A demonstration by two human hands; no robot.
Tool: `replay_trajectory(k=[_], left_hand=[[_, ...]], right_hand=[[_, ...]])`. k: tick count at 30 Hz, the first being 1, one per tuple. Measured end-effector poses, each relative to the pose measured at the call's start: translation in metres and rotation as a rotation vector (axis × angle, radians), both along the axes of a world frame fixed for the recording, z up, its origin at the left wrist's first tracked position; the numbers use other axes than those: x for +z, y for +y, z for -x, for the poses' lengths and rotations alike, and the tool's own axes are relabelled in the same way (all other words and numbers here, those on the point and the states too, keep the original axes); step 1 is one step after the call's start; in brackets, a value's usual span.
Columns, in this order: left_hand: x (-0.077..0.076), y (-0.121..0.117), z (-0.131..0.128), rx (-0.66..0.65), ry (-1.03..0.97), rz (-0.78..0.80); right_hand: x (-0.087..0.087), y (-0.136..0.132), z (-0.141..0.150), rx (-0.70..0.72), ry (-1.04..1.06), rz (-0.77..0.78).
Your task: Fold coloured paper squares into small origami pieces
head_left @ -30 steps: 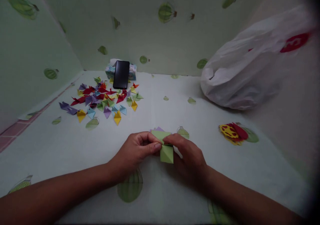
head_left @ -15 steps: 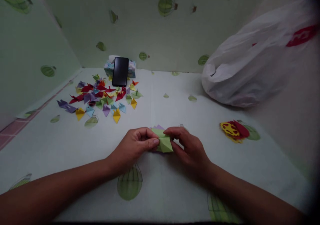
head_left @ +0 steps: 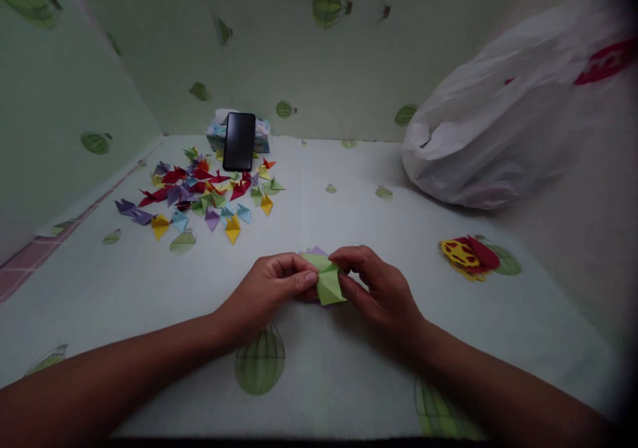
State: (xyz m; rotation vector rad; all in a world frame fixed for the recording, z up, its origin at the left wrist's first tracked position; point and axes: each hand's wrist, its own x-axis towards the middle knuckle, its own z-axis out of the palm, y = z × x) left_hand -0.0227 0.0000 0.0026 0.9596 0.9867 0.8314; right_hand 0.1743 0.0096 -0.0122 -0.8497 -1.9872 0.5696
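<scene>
A light green sheet of origami paper (head_left: 329, 286), creased and partly folded, is held between my two hands over the front middle of the table. My left hand (head_left: 272, 286) pinches its left edge between thumb and forefinger. On the other side, my right hand (head_left: 379, 285) grips the paper's right edge with curved fingers, the thumb low and the forefinger at the top. Beneath it shows a bit of purple paper (head_left: 318, 251), mostly hidden by the green sheet and my hands.
Many folded paper pieces (head_left: 212, 217) in mixed colours lie heaped at the back left. Behind them a black phone (head_left: 239, 141) leans on a tissue box (head_left: 263, 137). A white plastic bag (head_left: 463, 149) bulges at the right. Yellow and red cut-outs (head_left: 468, 256) lie nearer.
The green paper's lower flap, hanging toward me a second ago, has opened out into a flatter, creased surface. My right fingers have shifted along its right edge. The view has tilted slightly.
</scene>
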Motion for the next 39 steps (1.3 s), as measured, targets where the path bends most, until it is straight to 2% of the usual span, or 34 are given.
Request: replay_trajectory(k=[9, 21, 27, 32, 39], left_hand=[[-0.001, 0.001, 0.0, -0.012, 0.059, -0.06], [-0.006, 0.002, 0.0, 0.107, 0.128, -0.089], [-0.003, 0.002, -0.001, 0.172, 0.112, -0.11], [-0.004, -0.001, -0.001, 0.176, 0.139, -0.173], [-0.006, -0.002, -0.002, 0.148, 0.148, -0.225]], right_hand=[[-0.002, -0.001, 0.0, -0.005, 0.011, 0.046], [0.004, 0.004, 0.0, 0.056, 0.38, 0.535], [0.004, 0.002, 0.004, 0.078, 0.376, 0.527], [0.001, 0.001, 0.007, 0.099, 0.277, 0.644], [0.008, -0.001, 0.005, 0.092, 0.367, 0.673]])
